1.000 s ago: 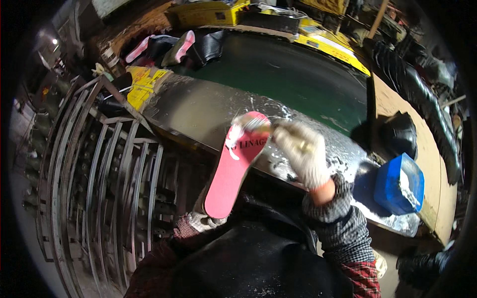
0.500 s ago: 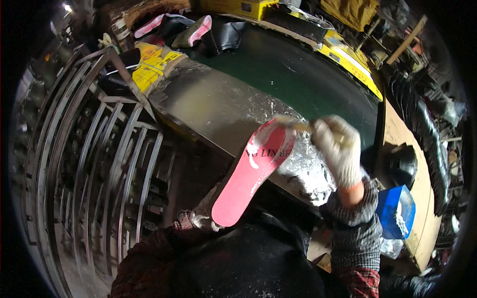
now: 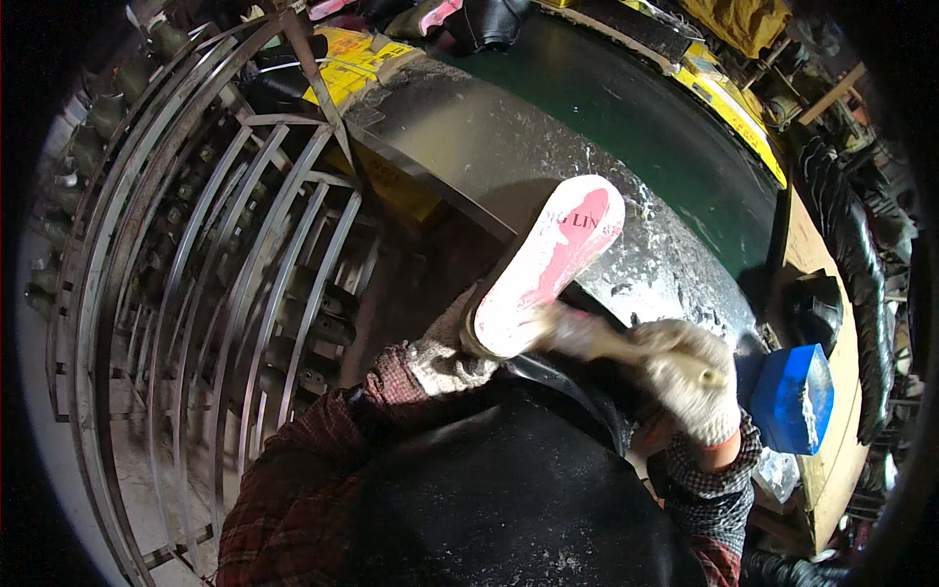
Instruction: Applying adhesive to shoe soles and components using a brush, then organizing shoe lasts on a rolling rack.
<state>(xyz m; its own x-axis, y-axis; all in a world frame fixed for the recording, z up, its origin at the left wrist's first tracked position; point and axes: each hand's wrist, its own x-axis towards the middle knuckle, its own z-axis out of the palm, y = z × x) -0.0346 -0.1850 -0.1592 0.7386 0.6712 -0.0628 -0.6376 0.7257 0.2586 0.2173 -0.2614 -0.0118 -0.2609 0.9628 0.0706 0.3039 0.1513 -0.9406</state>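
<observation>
Fingers of the right hand [image 3: 690, 377] clench a blurred brush [image 3: 599, 338] by the heel of a pink-and-white sole [image 3: 556, 256], which the left hand [image 3: 448, 356] grasps at 7 o'clock. From the sole, a blue tub [image 3: 780, 403] sits toward 4 o'clock.

The left forearm [image 3: 318, 440], sleeved in dark red plaid, angles toward the counter's [image 3: 460, 127] near edge, and the gloved left hand [image 3: 445, 362] lies short of that edge, curled in a grip. The right forearm [image 3: 719, 484], in black-and-white check, bends upward, a strip of bare wrist [image 3: 719, 454] showing; the gloved right hand [image 3: 690, 382], blurred, is clenched close to the same edge.
</observation>
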